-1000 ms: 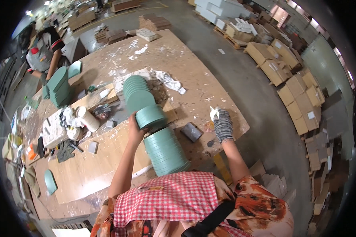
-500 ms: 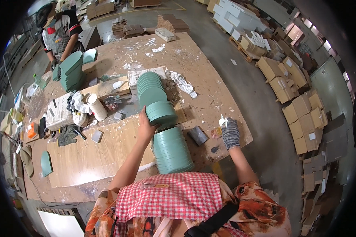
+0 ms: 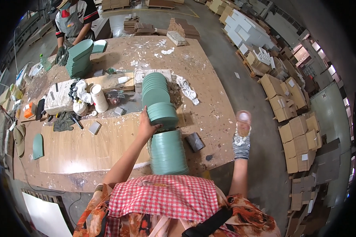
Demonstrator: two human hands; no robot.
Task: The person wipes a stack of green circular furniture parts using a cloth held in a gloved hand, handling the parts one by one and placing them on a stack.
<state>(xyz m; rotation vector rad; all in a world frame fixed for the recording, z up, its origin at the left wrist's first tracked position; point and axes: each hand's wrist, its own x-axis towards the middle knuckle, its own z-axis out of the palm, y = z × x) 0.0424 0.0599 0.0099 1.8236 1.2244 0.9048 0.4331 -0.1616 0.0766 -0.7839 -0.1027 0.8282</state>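
Two hands are at work: the bare left hand [image 3: 148,125] clasps the left side of a short green stack [image 3: 162,113], fingers along its side and thumb in front; the gloved right hand [image 3: 241,145] is closed around a pinkish container [image 3: 243,123], just past the right edge of the desk [image 3: 213,122]. Nearer the desk's front edge stands a larger green stack [image 3: 168,154]; beyond the short one are fanned green pieces [image 3: 156,94]. A grey block [image 3: 195,142] lies to the right, a white rag [image 3: 187,91] farther back. Toward the far left corner, a co-worker [image 3: 74,27] stands by another green pile [image 3: 80,59].
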